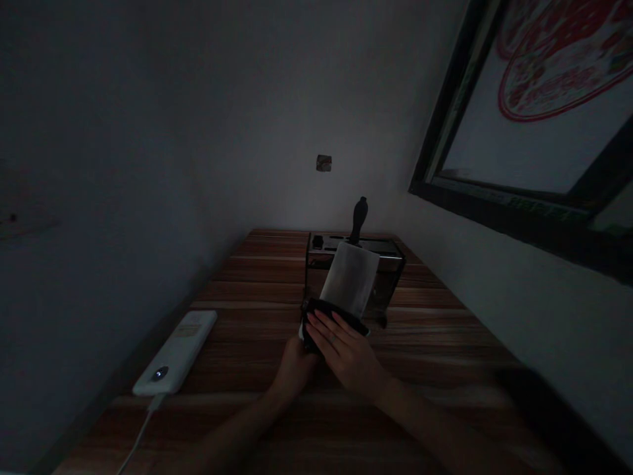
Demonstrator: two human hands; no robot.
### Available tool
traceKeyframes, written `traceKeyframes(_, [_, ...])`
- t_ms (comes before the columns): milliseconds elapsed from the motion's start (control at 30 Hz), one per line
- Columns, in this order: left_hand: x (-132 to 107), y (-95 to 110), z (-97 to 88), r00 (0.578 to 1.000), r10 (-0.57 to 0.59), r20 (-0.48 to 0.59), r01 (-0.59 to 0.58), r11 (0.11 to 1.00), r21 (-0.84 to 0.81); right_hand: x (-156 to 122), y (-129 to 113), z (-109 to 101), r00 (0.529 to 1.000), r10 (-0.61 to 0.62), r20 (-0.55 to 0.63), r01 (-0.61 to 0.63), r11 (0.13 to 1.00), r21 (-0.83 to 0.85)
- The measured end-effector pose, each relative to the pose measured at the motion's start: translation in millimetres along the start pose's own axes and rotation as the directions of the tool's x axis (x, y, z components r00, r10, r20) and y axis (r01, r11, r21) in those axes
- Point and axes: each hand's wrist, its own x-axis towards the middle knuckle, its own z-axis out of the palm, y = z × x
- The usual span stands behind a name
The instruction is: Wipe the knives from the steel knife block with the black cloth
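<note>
A cleaver with a broad grey blade (352, 277) points away from me in front of the knife block. My left hand (295, 364) is closed at its near end, where the handle is hidden by cloth and fingers. Across the lower blade lies a black cloth (316, 310) with a bit of white at its edges. My right hand (353, 359) presses this cloth against the blade, fingers close together. Just behind stands a knife block (390, 249) with a slotted metal top and dark frame. One black knife handle (361, 212) sticks up from it.
A white power bank (180, 349) with a lit display and plugged-in cable (136, 442) lies at the left on the wood-grain table (247, 284). Walls border the table. A dark-framed window (519, 132) is at the right; a dark blurred object (554, 415) is lower right.
</note>
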Motion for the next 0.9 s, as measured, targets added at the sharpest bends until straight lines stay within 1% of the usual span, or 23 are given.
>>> traceKeyframes(100, [1, -1, 0.4, 1.000, 0.014, 0.011, -0.014, 1.000, 0.021, 1, 6, -2, 1.000, 0.002, -0.004, -0.002, 1.000, 0.005])
traceKeyframes(267, [2, -6, 0.9, 0.998, 0.058, -0.025, -0.055, 0.992, 0.112, 6, 19, -8, 1.000, 0.015, 0.026, -0.015, 1.000, -0.003])
traceKeyframes(400, [2, -4, 0.3, 0.995, 0.102, 0.005, -0.102, 0.985, 0.142, 11, 33, -14, 1.000, 0.006, 0.031, -0.006, 1.000, 0.000])
traceKeyframes(533, [1, 0, 0.7, 0.996, 0.088, 0.017, -0.090, 0.984, 0.151, 17, 46, -22, 0.999, 0.000, 0.035, -0.001, 1.000, 0.004])
traceKeyframes(733, [0, 2, 2.8, 0.997, 0.076, 0.016, -0.077, 0.984, 0.159, 28, 70, -32, 1.000, 0.008, 0.005, -0.008, 1.000, -0.018])
traceKeyframes(900, [0, 1, 1.8, 0.999, 0.046, 0.007, -0.047, 0.984, 0.175, 40, 91, -43, 0.999, 0.038, -0.018, -0.038, 0.999, -0.003])
